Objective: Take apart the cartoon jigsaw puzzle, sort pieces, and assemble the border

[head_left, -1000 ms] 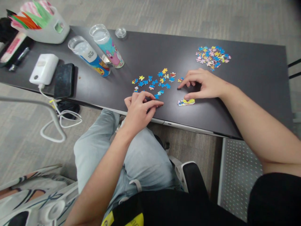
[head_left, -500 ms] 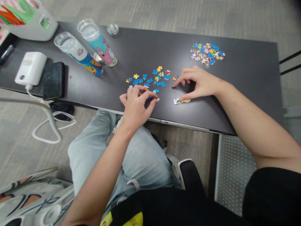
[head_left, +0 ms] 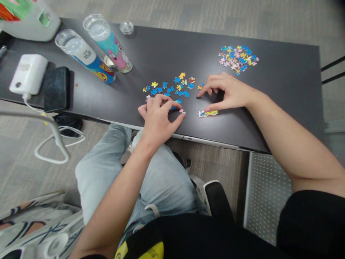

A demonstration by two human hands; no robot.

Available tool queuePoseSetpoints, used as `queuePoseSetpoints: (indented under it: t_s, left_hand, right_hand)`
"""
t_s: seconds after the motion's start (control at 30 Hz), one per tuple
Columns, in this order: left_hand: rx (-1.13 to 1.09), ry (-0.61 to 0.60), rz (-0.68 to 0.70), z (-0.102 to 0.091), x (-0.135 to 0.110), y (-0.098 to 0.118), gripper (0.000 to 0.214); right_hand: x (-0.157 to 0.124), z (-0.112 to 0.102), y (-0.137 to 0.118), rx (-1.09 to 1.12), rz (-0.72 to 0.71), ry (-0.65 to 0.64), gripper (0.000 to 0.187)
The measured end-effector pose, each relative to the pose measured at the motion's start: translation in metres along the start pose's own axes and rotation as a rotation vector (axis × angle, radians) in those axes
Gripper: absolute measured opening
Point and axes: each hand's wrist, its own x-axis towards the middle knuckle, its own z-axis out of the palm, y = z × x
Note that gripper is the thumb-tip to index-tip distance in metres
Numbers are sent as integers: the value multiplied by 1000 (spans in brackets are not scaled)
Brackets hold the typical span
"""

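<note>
One pink jigsaw piece (head_left: 182, 111) is pinched in the left hand (head_left: 159, 119), with loose jigsaw pieces (head_left: 186, 94) beyond it, while the right hand (head_left: 233, 91), fingers apart, rests its thumb on a yellowish jigsaw strip (head_left: 212, 113): apparently a piece-positioning step, the next move probably calling for precise fingertip control.

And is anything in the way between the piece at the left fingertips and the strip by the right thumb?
Nothing visible: just tabletop between the pinkish piece in the left hand and the strip. The right hand has its thumb at the strip's far edge, off that path.
</note>
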Motion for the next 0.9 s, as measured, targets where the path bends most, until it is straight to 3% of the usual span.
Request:
queuePoseSetpoints:
  t_s: [0.47,0.9]
  left_hand:
    - [-116,-187,82,7,15,12,17]
    - [-76,-209,114,10,19,28,19]
  right_hand:
    - [-3,0,-9,-15,56,-21,79]
    - [-2,0,-15,-2,95,-22,81]
